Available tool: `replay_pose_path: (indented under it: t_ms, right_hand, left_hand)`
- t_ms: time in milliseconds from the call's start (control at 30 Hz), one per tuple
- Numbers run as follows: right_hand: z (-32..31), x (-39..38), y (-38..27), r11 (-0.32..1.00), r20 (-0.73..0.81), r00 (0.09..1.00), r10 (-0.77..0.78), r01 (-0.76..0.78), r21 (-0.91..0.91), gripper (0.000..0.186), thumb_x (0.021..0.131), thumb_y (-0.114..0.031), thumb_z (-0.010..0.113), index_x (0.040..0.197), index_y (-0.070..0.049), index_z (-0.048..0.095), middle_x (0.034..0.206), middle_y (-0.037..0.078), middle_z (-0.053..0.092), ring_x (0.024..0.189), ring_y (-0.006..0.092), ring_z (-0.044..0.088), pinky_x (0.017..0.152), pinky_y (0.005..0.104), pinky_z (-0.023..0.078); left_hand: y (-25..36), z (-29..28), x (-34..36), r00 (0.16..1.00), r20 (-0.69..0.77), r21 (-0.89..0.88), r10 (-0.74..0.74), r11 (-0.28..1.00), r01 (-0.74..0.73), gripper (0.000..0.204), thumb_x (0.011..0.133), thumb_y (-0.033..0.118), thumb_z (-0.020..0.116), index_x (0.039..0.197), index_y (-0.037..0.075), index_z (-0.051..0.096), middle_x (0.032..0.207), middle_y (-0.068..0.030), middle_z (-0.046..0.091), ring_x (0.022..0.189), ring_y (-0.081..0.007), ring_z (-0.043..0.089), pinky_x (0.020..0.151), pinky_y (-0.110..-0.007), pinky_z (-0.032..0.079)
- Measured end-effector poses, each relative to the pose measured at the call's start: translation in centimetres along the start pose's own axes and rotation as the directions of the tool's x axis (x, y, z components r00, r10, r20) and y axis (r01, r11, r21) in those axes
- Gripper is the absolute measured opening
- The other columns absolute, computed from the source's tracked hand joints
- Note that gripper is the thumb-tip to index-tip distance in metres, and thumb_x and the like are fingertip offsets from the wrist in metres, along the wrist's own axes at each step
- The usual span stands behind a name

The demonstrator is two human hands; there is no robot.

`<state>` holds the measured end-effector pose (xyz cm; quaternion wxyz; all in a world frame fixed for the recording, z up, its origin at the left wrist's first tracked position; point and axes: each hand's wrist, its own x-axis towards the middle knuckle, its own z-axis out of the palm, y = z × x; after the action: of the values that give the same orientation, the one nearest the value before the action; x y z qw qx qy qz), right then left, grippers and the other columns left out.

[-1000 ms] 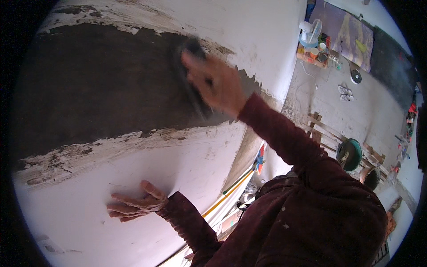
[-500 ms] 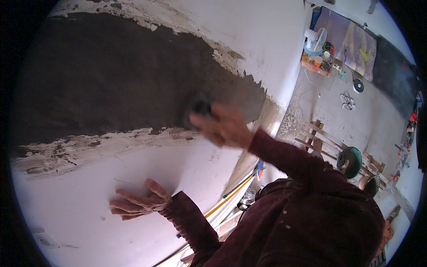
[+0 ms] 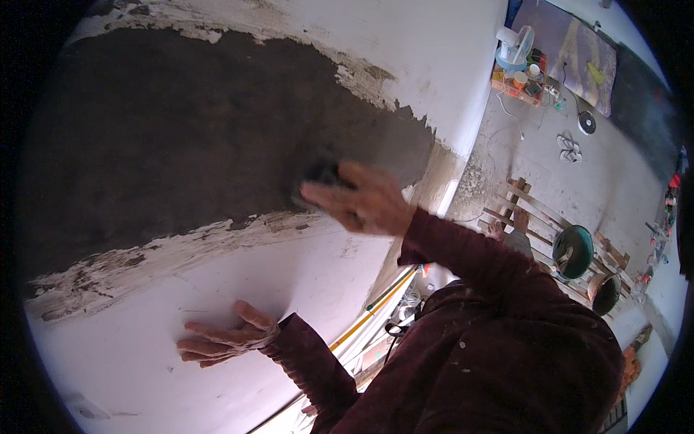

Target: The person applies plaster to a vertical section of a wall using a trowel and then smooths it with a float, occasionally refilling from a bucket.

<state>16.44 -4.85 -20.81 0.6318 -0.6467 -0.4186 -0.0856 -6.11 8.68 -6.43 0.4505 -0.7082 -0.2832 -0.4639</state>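
My right hand (image 3: 369, 199) is closed around a dark trowel (image 3: 323, 176), pressed to a broad band of wet dark grey mortar (image 3: 166, 130) on the wall. Blur and my fingers hide most of the trowel's outline. Lower down, my left hand (image 3: 228, 336) rests with fingers spread on the white wall (image 3: 166, 383), holding nothing. Ragged, smeared edges border the mortar band above and below, and its right end narrows near the wall's corner strip.
Beside my bare feet on a wooden slatted platform (image 3: 535, 210) stand a green bucket (image 3: 573, 252) and a second bucket (image 3: 604, 293). A fan (image 3: 514, 47), cups and cables are farther off, with slippers (image 3: 569, 148) on the floor. Yellow poles (image 3: 372, 309) lean below my arms.
The trowel and my right hand have shifted slightly left along the mortar. My left hand stays in place on the wall. The view has tilted a little.
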Motion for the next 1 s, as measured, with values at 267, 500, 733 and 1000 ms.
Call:
replay_pose_path:
  t_ms: [267, 500, 733, 1000]
  right_hand:
    - [0.4, 1.9, -1.3, 0.975, -0.208, 0.954, -0.215, 0.222, 0.010, 0.038, 0.088, -0.015, 0.069, 0.125, -0.023, 0.069, 0.092, 0.013, 0.068, 0.067, 0.0242, 0.063, 0.061, 0.0347, 0.054]
    - [-4.2, 8.7, 1.2, 0.998, -0.250, 0.967, 0.042, -0.027, 0.064, 0.047, 0.082, -0.018, 0.074, 0.128, -0.022, 0.066, 0.095, 0.010, 0.067, 0.067, 0.0239, 0.063, 0.057, 0.0374, 0.053]
    - [-2.5, 4.9, -2.5, 0.978, -0.062, 0.978, -0.199, 0.202, 0.058, 0.044, 0.085, -0.018, 0.074, 0.127, -0.027, 0.067, 0.083, 0.007, 0.061, 0.065, 0.0200, 0.063, 0.054, 0.0338, 0.053]
    - [-3.4, 9.5, -4.5, 0.988, -0.241, 0.962, -0.127, 0.143, 0.052, 0.042, 0.087, -0.013, 0.072, 0.128, -0.016, 0.066, 0.080, 0.011, 0.063, 0.066, 0.0192, 0.062, 0.056, 0.0356, 0.050]
  left_hand:
    - [0.4, -0.1, -0.1, 0.999, 0.022, 0.006, -0.024, 1.000, 0.024, 0.087, 0.086, 0.076, 0.044, 0.151, 0.019, 0.041, 0.161, -0.0151, 0.025, 0.150, -0.0381, 0.016, 0.114, -0.068, 0.004]
    - [0.0, -0.2, 0.1, 1.000, -0.021, 0.018, 0.005, 1.000, -0.005, 0.083, 0.089, 0.073, 0.042, 0.151, 0.018, 0.043, 0.161, -0.0157, 0.027, 0.149, -0.0391, 0.018, 0.114, -0.067, 0.007]
    - [-0.2, 0.0, 0.1, 0.998, -0.023, 0.019, 0.056, 0.998, -0.056, 0.081, 0.090, 0.070, 0.044, 0.150, 0.015, 0.044, 0.160, -0.0166, 0.028, 0.150, -0.0387, 0.018, 0.116, -0.064, 0.006]
    - [0.0, 0.2, 0.1, 0.999, -0.036, -0.012, 0.001, 1.000, -0.002, 0.080, 0.090, 0.073, 0.042, 0.147, 0.017, 0.049, 0.158, -0.0159, 0.032, 0.150, -0.0351, 0.020, 0.117, -0.061, 0.002]
